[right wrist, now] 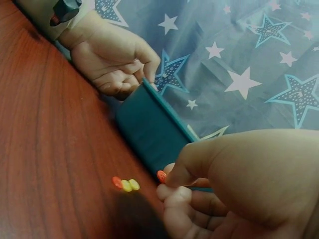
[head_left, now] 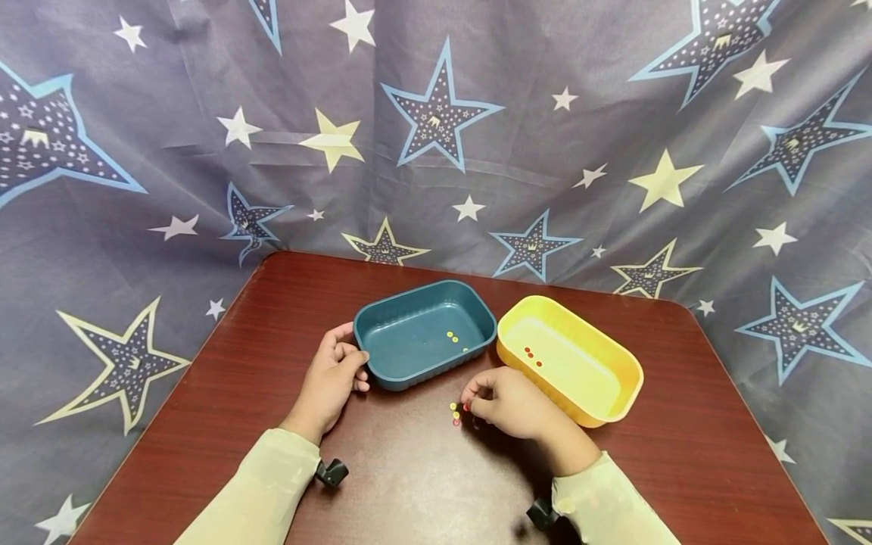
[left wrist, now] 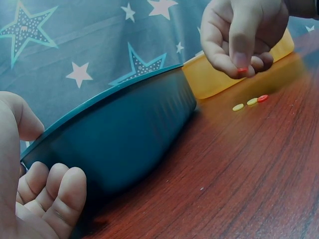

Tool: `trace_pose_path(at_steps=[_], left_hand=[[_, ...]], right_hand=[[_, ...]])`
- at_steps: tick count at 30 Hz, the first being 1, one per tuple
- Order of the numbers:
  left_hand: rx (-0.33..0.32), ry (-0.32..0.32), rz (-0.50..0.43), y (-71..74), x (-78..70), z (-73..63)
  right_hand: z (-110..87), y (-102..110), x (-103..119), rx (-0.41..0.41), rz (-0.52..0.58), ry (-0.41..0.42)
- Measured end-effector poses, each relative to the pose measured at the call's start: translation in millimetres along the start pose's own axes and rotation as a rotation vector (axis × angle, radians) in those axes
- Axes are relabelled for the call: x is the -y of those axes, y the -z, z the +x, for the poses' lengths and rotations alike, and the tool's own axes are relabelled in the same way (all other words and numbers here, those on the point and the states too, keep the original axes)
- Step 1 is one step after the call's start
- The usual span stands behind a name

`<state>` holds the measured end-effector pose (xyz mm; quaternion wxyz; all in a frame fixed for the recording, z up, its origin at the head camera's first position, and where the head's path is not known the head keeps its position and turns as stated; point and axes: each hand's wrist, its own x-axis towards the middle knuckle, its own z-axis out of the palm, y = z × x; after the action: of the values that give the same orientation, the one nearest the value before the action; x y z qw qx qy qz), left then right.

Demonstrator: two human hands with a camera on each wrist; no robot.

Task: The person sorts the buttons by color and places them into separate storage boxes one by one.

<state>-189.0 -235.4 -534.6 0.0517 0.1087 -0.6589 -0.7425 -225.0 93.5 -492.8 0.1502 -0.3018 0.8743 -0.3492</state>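
My left hand [head_left: 330, 378] grips the left end of a teal plastic tray [head_left: 391, 348], thumb over the rim and the other fingers against the outside. Between thumb and fingertip my right hand [head_left: 514, 401] pinches a small red button [right wrist: 161, 177], just above the table in front of the yellow tray [head_left: 586, 371]. Close by on the wood lie two yellow buttons [left wrist: 238, 107] and a red button [left wrist: 262, 98]. Inside the teal tray are three yellow buttons [head_left: 455, 340]; three red buttons [head_left: 527, 350] lie in the yellow one.
Both trays stand side by side toward the back of the dark red wooden table [head_left: 402, 484], their near corners close together. A grey star-patterned curtain [head_left: 422, 197] hangs behind the table and along its sides.
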Motion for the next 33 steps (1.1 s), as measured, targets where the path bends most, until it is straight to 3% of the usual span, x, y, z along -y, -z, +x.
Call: trace_pose_path(at_steps=[8, 16, 21, 33], left_hand=[[0.0, -0.003, -0.001, 0.6, 1.0, 0.6], [-0.001, -0.003, 0.006, 0.8, 1.0, 1.0], [-0.001, -0.002, 0.007, 0.8, 0.9, 0.7], [0.001, -0.009, 0.01, 0.9, 1.4, 0.9]], right_hand=[[-5.1, 20.3, 5.4, -0.013, 0.045, -0.02], [-7.1, 45.3, 11.4, -0.017, -0.021, -0.005], [-6.8, 65.8, 14.2, -0.009, 0.004, -0.025], [6.4, 119.0, -9.5, 0.055, 0.128, -0.116]])
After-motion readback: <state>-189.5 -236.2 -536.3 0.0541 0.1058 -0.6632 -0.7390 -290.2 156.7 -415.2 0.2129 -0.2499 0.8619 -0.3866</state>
